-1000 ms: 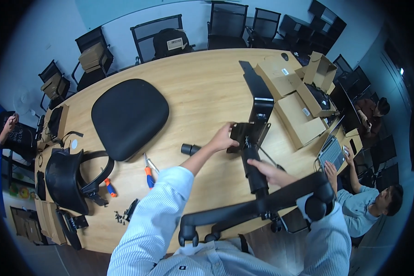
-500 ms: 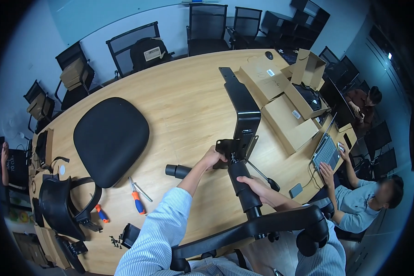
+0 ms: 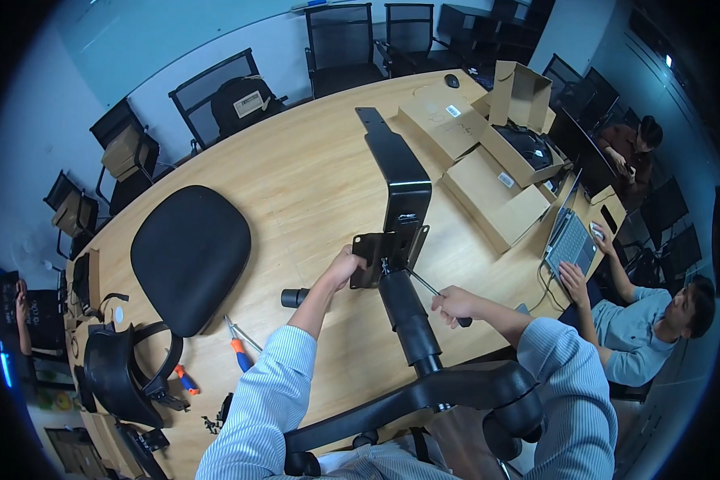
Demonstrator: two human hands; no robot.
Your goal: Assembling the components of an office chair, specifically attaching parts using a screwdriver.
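Observation:
An office chair's star base [image 3: 376, 412] rests on its side at my body, casters attached. Its black gas lift column [image 3: 408, 316] slants up and away from me into the seat mechanism [image 3: 370, 272]. From there a bent black back bracket [image 3: 396, 164] reaches over the table. My left hand [image 3: 342, 268] is closed on the left edge of the mechanism's plate. My right hand [image 3: 458, 302] grips the thin lever [image 3: 422, 282] on the right side; its dark end shows below the fingers. A black cylindrical part [image 3: 294, 298] is partly hidden behind my left forearm.
A black seat cushion [image 3: 190, 260] lies left on the table [image 3: 304, 192]. Nearer are two screwdrivers, one [image 3: 240, 352] beside a metal rod, another [image 3: 186, 380] by a black curved chair part [image 3: 120, 372]. Cardboard boxes [image 3: 496, 196] stand right, near a person at a laptop [image 3: 572, 244].
My right hand has left the column and taken hold of the lever. My left hand still holds the plate. The chair assembly has shifted slightly left in view.

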